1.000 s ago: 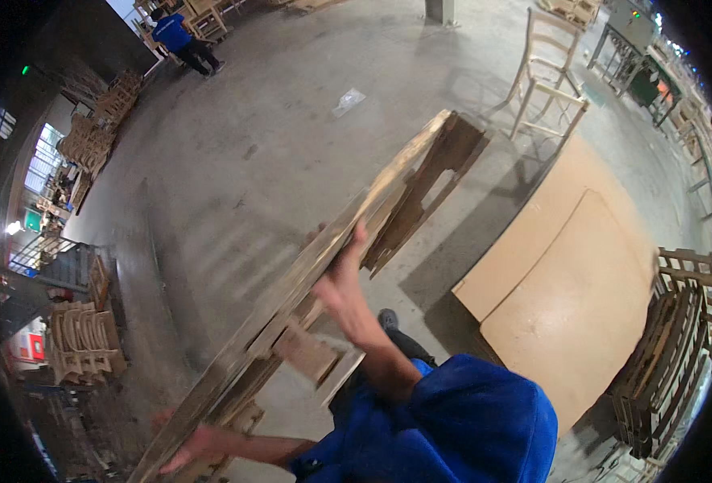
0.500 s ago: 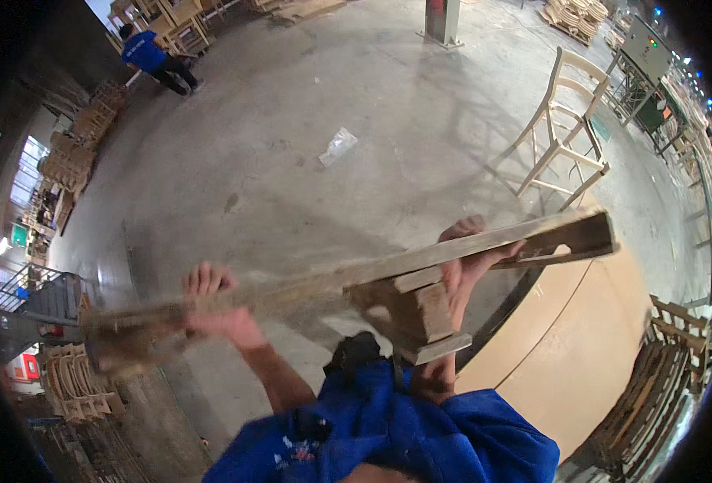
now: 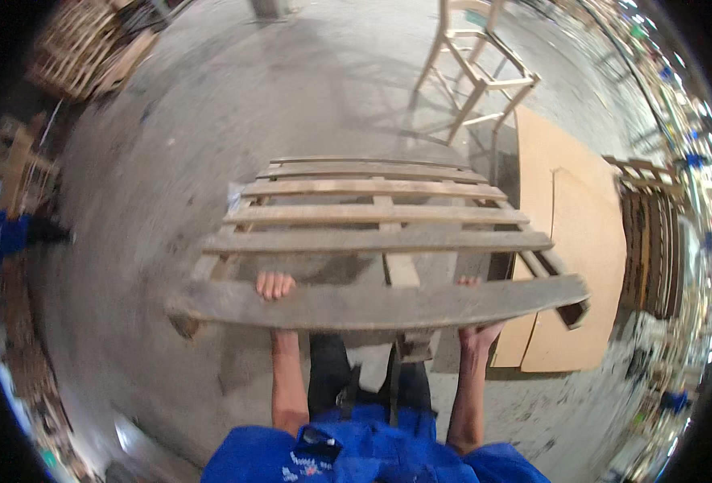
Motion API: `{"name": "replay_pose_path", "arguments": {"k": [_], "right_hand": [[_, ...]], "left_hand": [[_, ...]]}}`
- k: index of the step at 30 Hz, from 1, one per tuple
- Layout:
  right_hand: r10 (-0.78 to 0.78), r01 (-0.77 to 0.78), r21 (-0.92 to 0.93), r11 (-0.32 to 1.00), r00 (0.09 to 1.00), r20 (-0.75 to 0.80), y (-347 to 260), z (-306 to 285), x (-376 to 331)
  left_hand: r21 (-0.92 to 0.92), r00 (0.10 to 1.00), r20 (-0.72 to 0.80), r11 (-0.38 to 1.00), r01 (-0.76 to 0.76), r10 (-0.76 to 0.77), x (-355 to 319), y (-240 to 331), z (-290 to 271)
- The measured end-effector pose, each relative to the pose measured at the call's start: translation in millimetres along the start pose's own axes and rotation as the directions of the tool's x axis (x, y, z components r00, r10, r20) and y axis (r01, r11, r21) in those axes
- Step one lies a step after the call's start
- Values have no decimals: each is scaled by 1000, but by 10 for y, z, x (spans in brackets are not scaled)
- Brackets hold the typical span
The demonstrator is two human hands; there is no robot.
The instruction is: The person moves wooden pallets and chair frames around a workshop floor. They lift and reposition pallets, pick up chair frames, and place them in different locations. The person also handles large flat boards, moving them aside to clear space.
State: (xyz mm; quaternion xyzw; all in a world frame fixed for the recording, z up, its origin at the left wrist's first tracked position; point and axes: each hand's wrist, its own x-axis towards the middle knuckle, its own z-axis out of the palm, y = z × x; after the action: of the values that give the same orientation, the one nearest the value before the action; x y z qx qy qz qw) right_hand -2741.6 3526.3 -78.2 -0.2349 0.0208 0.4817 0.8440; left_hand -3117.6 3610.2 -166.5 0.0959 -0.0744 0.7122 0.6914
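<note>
A weathered wooden pallet (image 3: 376, 240) is held out flat in front of me above the concrete floor, its slats running left to right. My left hand (image 3: 275, 286) grips the nearest board from below, fingertips curled over its top edge. My right hand (image 3: 478, 328) holds the same board further right, mostly hidden under the wood. Both bare forearms rise from my blue sleeves at the bottom of the view.
Large tan sheets of board (image 3: 581, 241) lie on the floor to the right. A pale wooden chair frame (image 3: 478, 68) stands beyond the pallet. Stacked pallets (image 3: 654, 233) sit at the right and more (image 3: 82, 52) at the far left. A person in blue (image 3: 10, 233) is at the left edge.
The pallet has swung from tilted on edge to lying flat and square in front of me. Both hands now grip its near board, and my view has turned.
</note>
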Motion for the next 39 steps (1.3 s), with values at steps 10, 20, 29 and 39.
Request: {"name": "replay_pose_path", "arguments": {"k": [10, 20, 29, 39], "right_hand": [[48, 59, 171, 984, 825, -564, 1259, -1412, -695], [-1, 127, 180, 975, 819, -574, 2007, -3366, -1294], [-78, 151, 252, 956, 958, -278, 2370, -4488, -807], [-114, 152, 314, 937, 984, -136, 2477, -5037, -777]], "left_hand": [[206, 411, -903, 966, 155, 126, -326, 422, -532], [305, 352, -924, 844, 440, 150, -1491, 1090, -1934], [141, 345, -939, 914, 379, 2, -1714, 914, -3265], [257, 601, -798, 870, 421, -55, -1944, 1008, -3540]]}}
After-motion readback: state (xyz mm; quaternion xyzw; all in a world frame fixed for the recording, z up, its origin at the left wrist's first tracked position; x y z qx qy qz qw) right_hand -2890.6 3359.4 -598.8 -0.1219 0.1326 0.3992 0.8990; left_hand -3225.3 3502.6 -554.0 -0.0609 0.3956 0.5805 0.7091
